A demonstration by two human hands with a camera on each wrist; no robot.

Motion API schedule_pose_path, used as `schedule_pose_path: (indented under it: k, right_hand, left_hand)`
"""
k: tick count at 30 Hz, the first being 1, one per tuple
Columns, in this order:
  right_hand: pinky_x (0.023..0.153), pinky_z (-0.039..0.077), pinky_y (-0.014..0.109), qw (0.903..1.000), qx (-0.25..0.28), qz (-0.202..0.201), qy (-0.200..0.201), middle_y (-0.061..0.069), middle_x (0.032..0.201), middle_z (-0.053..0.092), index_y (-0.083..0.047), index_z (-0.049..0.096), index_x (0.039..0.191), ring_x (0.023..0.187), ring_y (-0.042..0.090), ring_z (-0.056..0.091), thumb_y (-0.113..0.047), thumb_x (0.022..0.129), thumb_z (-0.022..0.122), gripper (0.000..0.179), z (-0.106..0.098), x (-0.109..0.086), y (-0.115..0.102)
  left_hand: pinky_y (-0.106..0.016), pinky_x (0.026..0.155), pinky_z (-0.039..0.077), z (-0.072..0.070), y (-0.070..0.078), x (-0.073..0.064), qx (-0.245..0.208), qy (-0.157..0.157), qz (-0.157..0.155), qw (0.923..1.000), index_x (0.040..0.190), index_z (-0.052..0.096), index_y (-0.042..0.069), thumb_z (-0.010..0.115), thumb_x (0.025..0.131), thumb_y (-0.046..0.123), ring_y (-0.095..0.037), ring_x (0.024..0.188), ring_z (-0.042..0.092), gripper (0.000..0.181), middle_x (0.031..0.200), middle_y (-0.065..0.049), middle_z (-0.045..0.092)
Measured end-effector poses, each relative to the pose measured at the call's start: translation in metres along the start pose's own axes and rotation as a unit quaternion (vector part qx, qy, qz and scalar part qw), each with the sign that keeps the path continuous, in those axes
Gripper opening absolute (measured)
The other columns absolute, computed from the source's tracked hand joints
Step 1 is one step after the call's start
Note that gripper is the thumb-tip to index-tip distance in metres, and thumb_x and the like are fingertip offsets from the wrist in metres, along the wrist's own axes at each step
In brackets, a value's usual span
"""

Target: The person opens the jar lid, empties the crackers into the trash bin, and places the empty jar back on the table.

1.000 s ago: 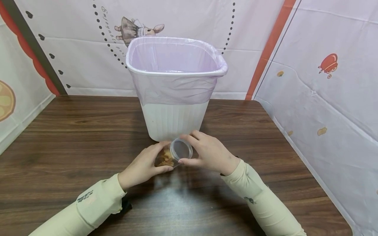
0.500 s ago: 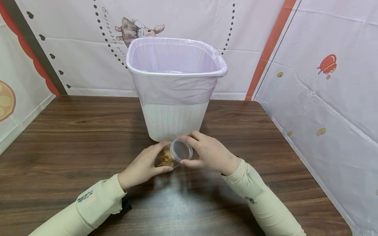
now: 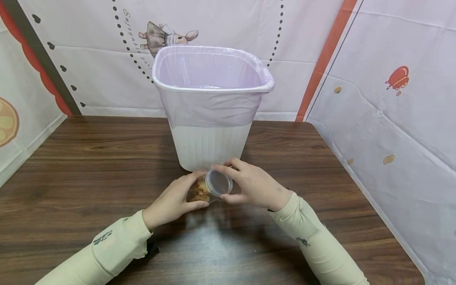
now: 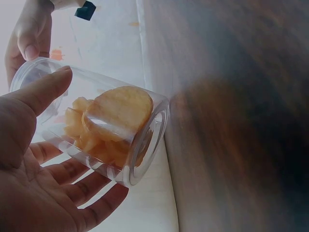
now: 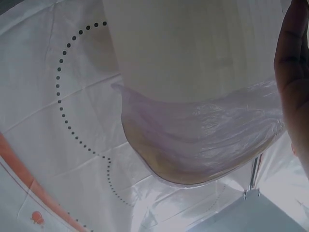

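Jar (image 3: 209,187), just in front of the bin (image 3: 211,144), lies within the left grip (image 3: 175,198), curled around its body; the right grip (image 3: 253,185) holds its round end.

Bin (image 3: 211,144) blocks straight ahead, just beyond the jar (image 3: 210,187); room to pass left or right of it over the table (image 3: 96,158). Bin mouth faces up, open from above, liner (image 3: 210,109) folded over the rim. Jar flanked by left hand (image 3: 174,201) and right hand (image 3: 254,184); way in from the near side, between the forearms. Back curtain (image 3: 295,43) limits reach behind bin; right curtain (image 3: 377,103) walls that side.
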State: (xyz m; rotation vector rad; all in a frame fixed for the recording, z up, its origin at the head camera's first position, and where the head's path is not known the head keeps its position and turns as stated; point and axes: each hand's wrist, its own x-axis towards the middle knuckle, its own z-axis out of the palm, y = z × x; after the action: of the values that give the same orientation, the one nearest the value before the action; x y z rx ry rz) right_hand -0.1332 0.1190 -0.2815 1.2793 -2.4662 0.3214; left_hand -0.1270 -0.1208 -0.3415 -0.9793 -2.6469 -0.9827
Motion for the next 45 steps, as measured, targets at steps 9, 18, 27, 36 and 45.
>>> schedule_pose_path:
  k: [9, 18, 27, 36, 45]
  right_hand:
    - [0.081, 0.052, 0.024, 0.9997, 0.004, -0.021, -0.006, 0.004, 0.115, 0.059, -0.014, 0.056, 0.134, 0.093, 0.012, 0.060, -0.027, 0.075, 0.077, 0.064, -0.0021, -0.0007, 0.0020]
    - [0.084, 0.052, 0.024, 0.9994, 0.012, -0.030, -0.009, 0.002, 0.119, 0.057, -0.017, 0.054, 0.136, 0.100, 0.012, 0.059, -0.022, 0.073, 0.080, 0.067, -0.0038, 0.0001, 0.0017]
    - [0.085, 0.052, 0.026, 0.9995, 0.018, -0.025, -0.009, 0.003, 0.120, 0.058, -0.016, 0.053, 0.136, 0.099, 0.012, 0.061, -0.035, 0.078, 0.078, 0.066, -0.0017, 0.0010, 0.0013]
    - [0.078, 0.053, 0.031, 0.9991, -0.011, 0.041, 0.006, 0.000, 0.110, 0.062, -0.015, 0.055, 0.132, 0.091, 0.014, 0.063, -0.053, 0.080, 0.071, 0.066, -0.0005, 0.0009, -0.0008]
    - [0.072, 0.052, 0.029, 0.9976, -0.026, 0.063, 0.015, -0.002, 0.099, 0.062, -0.016, 0.060, 0.124, 0.082, 0.012, 0.061, -0.056, 0.077, 0.072, 0.063, 0.0010, 0.0013, -0.0030]
  left_hand:
    - [-0.037, 0.089, 0.049, 0.0005, -0.0011, 0.0007, -0.003, -0.005, -0.003, 1.0000, 0.136, 0.046, 0.011, 0.082, 0.076, 0.029, -0.014, 0.105, 0.060, 0.072, 0.123, 0.000, 0.062]
    - [-0.038, 0.089, 0.049, -0.0005, -0.0013, 0.0008, 0.000, -0.006, -0.004, 1.0000, 0.137, 0.045, 0.011, 0.081, 0.076, 0.030, -0.015, 0.105, 0.060, 0.073, 0.123, -0.001, 0.062]
    - [-0.039, 0.091, 0.048, 0.0002, -0.0026, 0.0009, 0.003, -0.006, -0.005, 1.0000, 0.138, 0.045, 0.011, 0.081, 0.076, 0.030, -0.016, 0.107, 0.060, 0.074, 0.125, -0.001, 0.061]
    - [-0.037, 0.087, 0.049, -0.0008, -0.0024, 0.0017, -0.001, -0.005, -0.009, 0.9999, 0.136, 0.047, 0.013, 0.081, 0.076, 0.031, -0.013, 0.103, 0.060, 0.072, 0.121, 0.001, 0.062]
    - [-0.036, 0.087, 0.049, -0.0012, -0.0022, 0.0021, -0.002, -0.004, -0.010, 0.9999, 0.135, 0.047, 0.013, 0.082, 0.076, 0.031, -0.013, 0.103, 0.060, 0.072, 0.122, 0.001, 0.062]
